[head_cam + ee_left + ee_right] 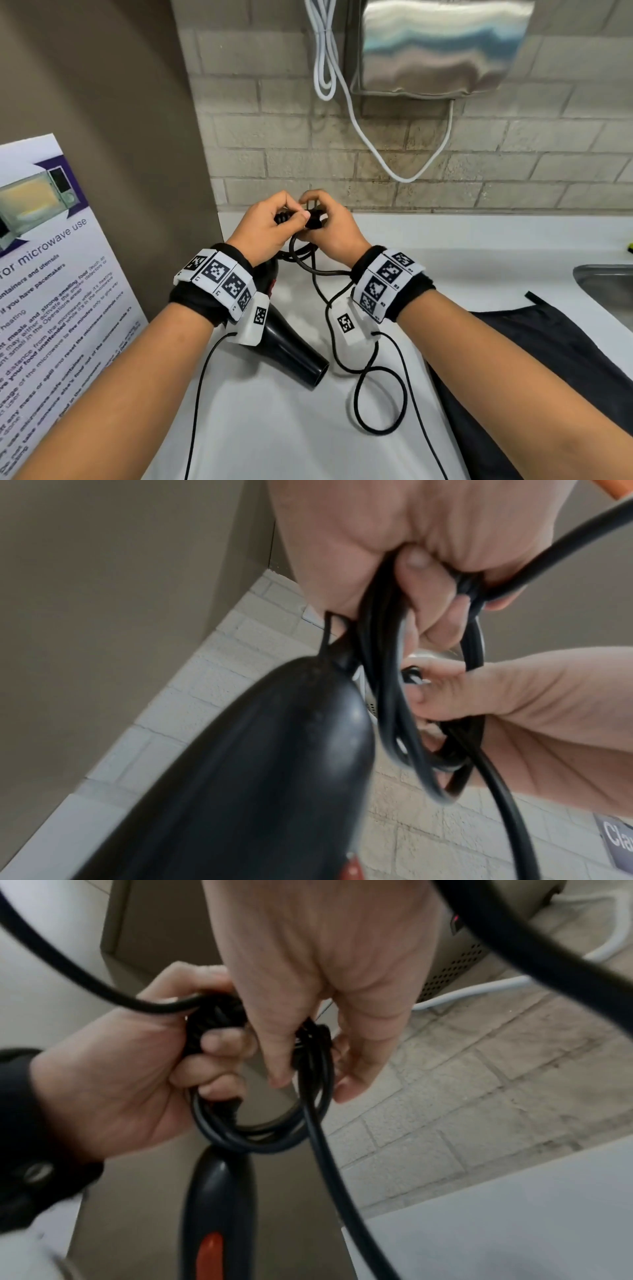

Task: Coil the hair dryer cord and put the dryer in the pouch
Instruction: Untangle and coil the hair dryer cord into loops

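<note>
Left hand (263,229) clenched round several loops of black cord (368,383), fingers curled through the coil in the wrist views. Right hand (329,228) pinching the same bundle just beside it, thumb and fingers on the strands. Both hands raised above the white table (274,428), near the brick wall. Black hair dryer (291,353) below the left wrist, nozzle toward the camera; whether resting on the table or hanging, cannot tell. Uncoiled cord trailing in slack loops on the table. Dark pouch (534,370) lying flat at right, under the right forearm.
</note>
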The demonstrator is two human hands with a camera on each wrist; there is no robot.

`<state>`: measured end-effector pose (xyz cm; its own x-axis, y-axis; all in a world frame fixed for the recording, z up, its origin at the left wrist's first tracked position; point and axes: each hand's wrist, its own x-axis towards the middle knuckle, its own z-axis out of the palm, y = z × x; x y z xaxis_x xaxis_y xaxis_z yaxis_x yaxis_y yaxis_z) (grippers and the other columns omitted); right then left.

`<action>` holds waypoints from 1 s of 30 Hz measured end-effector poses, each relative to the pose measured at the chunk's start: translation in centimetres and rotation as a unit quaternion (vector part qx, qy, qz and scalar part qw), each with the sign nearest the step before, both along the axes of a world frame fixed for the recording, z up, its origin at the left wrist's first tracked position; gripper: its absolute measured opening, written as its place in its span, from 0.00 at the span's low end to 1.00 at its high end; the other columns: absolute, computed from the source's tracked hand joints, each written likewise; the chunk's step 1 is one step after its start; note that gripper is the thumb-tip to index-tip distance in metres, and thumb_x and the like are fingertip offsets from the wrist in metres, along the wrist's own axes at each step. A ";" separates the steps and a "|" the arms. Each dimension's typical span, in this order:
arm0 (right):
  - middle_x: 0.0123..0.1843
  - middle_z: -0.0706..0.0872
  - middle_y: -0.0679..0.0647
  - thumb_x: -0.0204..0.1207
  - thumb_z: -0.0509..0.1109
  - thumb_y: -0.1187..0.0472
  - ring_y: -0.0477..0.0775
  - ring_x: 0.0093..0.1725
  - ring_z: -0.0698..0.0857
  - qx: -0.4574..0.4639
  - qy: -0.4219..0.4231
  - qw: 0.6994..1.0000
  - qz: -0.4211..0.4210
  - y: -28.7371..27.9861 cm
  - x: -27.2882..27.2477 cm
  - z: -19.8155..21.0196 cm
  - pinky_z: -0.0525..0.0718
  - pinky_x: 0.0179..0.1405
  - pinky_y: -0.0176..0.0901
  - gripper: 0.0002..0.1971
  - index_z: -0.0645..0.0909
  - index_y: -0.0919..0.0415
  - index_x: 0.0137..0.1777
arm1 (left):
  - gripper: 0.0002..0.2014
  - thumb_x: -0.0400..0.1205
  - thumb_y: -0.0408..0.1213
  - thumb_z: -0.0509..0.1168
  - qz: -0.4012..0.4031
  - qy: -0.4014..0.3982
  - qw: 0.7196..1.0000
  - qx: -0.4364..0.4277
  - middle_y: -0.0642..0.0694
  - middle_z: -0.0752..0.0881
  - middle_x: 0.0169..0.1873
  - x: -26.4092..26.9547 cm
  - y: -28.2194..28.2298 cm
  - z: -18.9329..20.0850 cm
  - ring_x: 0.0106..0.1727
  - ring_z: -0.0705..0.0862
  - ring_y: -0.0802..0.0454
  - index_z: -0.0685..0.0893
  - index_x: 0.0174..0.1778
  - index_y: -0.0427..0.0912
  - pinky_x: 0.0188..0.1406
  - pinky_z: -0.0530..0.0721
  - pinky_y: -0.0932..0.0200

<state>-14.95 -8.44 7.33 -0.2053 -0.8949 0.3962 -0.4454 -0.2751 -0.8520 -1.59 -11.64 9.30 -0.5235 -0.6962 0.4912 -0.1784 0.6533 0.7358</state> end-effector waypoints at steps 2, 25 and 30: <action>0.38 0.75 0.51 0.62 0.73 0.79 0.54 0.38 0.76 0.011 -0.056 0.998 0.038 0.5 -0.7 0.6 0.77 0.41 0.48 0.25 0.70 0.52 0.48 | 0.04 0.80 0.32 0.66 -0.001 0.005 1.000 -0.007 0.57 0.78 0.29 0.2 -0.2 -0.1 0.28 0.77 0.70 0.79 0.40 0.41 0.33 0.72 0.77; 0.51 0.82 0.67 0.75 0.70 0.60 0.62 0.50 0.80 0.210 0.043 0.898 -0.383 5.7 -16.5 -5.0 0.73 0.45 0.44 0.10 0.73 0.64 0.46 | 0.10 0.81 0.34 0.64 0.022 0.070 0.996 0.046 0.48 0.79 0.29 0.8 -1.0 -0.5 0.31 0.75 0.57 0.77 0.34 0.50 0.32 0.73 0.73; 0.67 0.79 0.63 0.76 0.68 0.53 0.62 0.64 0.78 0.425 0.251 0.846 -0.200 5.4 -12.5 -5.9 0.75 0.56 0.43 0.25 0.71 0.63 0.70 | 0.10 0.82 0.33 0.62 0.020 0.095 0.992 0.082 0.47 0.77 0.28 0.9 -1.1 -0.6 0.25 0.72 0.59 0.77 0.34 0.49 0.29 0.74 0.66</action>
